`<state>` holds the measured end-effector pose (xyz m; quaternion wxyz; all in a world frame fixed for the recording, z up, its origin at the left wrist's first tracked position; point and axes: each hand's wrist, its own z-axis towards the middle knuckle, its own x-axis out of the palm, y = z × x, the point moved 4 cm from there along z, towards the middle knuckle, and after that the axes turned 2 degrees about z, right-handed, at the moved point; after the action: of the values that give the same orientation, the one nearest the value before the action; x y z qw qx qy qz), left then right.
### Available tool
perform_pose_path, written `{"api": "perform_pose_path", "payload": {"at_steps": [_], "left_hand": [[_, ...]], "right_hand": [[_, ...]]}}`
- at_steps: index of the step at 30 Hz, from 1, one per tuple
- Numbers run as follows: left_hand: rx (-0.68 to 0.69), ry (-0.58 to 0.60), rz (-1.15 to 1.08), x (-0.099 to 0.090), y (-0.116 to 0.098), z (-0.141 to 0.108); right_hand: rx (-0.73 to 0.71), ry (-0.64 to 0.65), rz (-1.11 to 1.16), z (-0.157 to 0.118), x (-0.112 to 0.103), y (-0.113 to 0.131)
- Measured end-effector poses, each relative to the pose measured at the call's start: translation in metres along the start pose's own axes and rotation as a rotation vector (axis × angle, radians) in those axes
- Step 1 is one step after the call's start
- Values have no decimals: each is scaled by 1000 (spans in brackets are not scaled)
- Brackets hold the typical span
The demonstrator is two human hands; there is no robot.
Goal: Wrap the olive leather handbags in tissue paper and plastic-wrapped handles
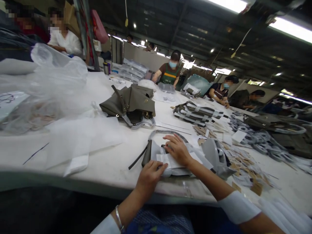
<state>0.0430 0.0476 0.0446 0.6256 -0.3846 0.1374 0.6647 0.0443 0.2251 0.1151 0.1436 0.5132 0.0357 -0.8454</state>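
Observation:
A handbag wrapped in white paper (172, 170) lies at the table's front edge, its looped handle (168, 132) pointing away and a dark strap (138, 158) sticking out leftward. My left hand (149, 175) is at the bag's near left side, thumb and fingers pressed together at the edge of the white paper; what is between them is too small to tell. On top of the wrapping rests my right hand (177, 150), fingers spread. Right beside the bag stands another grey-wrapped piece (215, 156).
An olive bag (133, 102) sits farther back. Clear plastic bags (58, 70) and white sheets (83, 133) cover the left side. Stacked wrapped bags (195, 112), brown tags (246, 161) and grey wrapped loops (259, 136) lie rightward. Several people work around the table.

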Motion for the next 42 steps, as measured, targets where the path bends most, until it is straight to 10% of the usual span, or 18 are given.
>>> {"api": "perform_pose_path", "payload": {"at_steps": [8,20,30,42], "left_hand": [[-1,21,-17,6,3,-2],[-11,15,-5,5,2,-2],[-9,17,-11,3,2,0],[3,4,-5,4,1,-1]], "right_hand": [[77,-162,23,9,-18,-11],[294,377,170,13,27,-35],[181,645,326,52,30,-45],[31,365,57,32,4,-15]]}}
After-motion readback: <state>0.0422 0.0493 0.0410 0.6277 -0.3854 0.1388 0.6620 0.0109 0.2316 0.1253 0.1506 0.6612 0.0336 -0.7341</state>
